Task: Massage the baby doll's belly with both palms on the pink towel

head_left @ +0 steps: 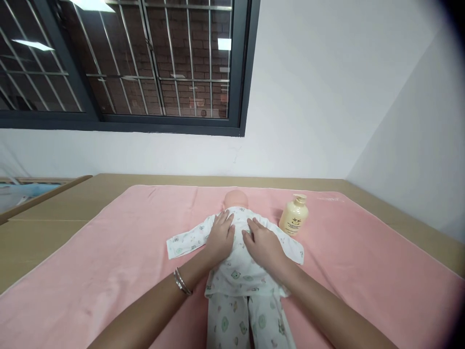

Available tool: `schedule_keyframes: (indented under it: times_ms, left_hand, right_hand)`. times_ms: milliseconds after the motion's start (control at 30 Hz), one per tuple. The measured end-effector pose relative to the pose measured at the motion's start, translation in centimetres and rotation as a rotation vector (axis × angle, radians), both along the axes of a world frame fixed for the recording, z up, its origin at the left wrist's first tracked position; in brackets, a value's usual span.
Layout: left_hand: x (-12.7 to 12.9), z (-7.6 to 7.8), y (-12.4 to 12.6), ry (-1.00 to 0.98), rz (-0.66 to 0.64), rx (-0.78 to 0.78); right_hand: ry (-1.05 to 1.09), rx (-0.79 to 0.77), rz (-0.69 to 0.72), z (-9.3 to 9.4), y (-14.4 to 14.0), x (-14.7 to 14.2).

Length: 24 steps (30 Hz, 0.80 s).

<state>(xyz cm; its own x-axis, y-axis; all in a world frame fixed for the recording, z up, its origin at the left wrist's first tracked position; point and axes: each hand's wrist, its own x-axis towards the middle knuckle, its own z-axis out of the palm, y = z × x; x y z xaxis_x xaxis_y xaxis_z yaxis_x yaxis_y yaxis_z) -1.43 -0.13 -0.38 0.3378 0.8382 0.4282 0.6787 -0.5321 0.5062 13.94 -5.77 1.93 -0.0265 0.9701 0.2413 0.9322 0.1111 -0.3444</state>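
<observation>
One baby doll [240, 252] in printed pyjamas. One cream pump bottle [294, 216]. One pink towel [109, 261] spread over one worktop [54, 213]. Two hands: left [220, 237], right [263, 246]. One barred window [145, 58].

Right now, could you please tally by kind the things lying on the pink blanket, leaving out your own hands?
Doll, in printed white pyjamas, with the left hand and right hand flat on its chest: 1
Cream pump bottle, upright to the right of the doll: 1
Total on the pink blanket: 2
</observation>
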Motion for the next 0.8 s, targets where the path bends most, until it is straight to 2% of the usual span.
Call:
schedule_keyframes:
  times_ms: [200,300,400,467,567,700,800]
  left_hand:
    - [0.8,0.2,-0.2,0.068,0.003,0.054]
    - [1.0,0.0,-0.4,0.094,0.030,0.109]
    - [1.1,-0.3,-0.9,0.134,0.060,0.226]
    - [1.3,-0.5,-1.6,0.182,0.038,0.319]
    - [1.4,-0.6,-2.8,0.229,0.034,0.379]
    - [1.1,-0.1,-2.8,0.218,0.082,0.306]
    - [0.6,0.3,-1.0,0.168,0.075,0.137]
  right_hand:
    - [-0.164,0.006,0.070,0.4,-2.4,-1.4]
    - [-0.078,0.013,0.042,1.4,-2.8,-1.3]
    - [0.136,0.125,0.042,1.5,-1.7,-0.7]
    - [0.252,0.199,0.145,0.5,-0.1,-0.3]
    - [0.302,0.190,0.273,-1.6,2.6,0.7]
    - [0.261,0.146,0.165,-2.7,4.5,2.0]
    - [0.126,0.094,0.087,-2.1,3.4,1.2]
